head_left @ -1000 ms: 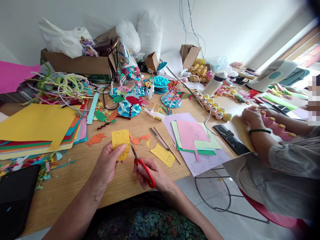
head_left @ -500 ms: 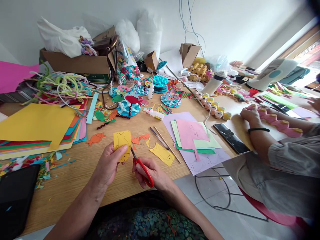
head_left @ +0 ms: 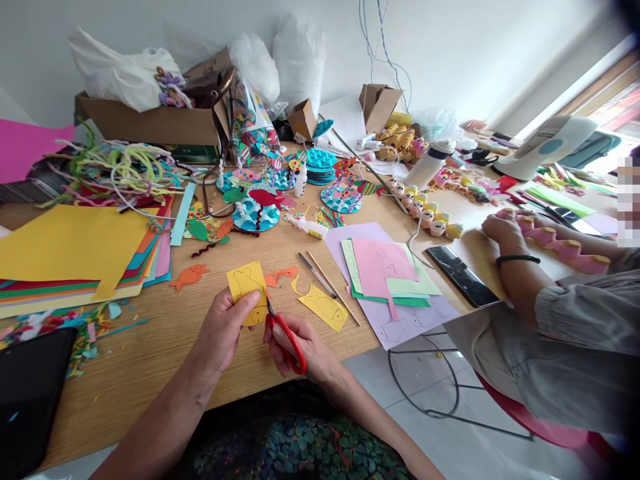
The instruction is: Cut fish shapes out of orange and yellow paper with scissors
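Observation:
A piece of yellow paper (head_left: 245,280) with a fish outline drawn on it is pinched in my left hand (head_left: 227,327), thumb on top. My right hand (head_left: 300,343) is closed round the red handles of a pair of scissors (head_left: 287,340). Their blades meet the right edge of the yellow paper. Just right of that lie orange paper scraps (head_left: 281,275) and another yellow piece with a drawn fish (head_left: 325,307). A cut-out orange fish (head_left: 190,276) rests on the table to the left.
Stacked coloured paper (head_left: 75,247) and a black phone (head_left: 30,393) lie left. A pen (head_left: 317,275), a wooden stick (head_left: 333,287) and pink paper (head_left: 383,267) lie right. Fish-decorated blue discs (head_left: 257,217) stand behind. At the right, a co-worker's hand (head_left: 503,233) is by a pink piece.
The yellow paper has tilted slightly in my left hand, and the scissors have shifted a little at its right edge. The rest of the table looks the same.

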`<state>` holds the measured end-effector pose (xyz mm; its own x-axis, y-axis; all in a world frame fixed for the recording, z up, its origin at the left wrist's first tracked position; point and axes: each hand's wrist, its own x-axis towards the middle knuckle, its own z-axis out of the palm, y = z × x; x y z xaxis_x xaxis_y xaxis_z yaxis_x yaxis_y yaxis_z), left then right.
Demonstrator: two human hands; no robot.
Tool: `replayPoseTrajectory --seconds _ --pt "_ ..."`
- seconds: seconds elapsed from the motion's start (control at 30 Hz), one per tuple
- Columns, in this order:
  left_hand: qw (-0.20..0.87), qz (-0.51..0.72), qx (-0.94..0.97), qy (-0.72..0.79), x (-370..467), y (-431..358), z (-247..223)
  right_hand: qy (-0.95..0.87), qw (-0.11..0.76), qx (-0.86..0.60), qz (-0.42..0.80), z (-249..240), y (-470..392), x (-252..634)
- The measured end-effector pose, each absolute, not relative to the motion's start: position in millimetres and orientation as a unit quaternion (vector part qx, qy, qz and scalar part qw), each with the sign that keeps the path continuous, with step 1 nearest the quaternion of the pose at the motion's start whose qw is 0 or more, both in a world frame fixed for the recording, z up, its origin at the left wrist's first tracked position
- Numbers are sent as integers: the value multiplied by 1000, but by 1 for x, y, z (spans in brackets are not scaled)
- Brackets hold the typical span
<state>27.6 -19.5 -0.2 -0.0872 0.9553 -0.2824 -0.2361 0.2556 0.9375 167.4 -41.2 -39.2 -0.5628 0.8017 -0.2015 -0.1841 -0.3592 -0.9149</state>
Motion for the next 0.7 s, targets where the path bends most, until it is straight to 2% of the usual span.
replayPoseTrajectory --seconds 0.7 --pt "596 508 329 527 27 -18 -2 -433 336 -366 752 -37 -45 166"
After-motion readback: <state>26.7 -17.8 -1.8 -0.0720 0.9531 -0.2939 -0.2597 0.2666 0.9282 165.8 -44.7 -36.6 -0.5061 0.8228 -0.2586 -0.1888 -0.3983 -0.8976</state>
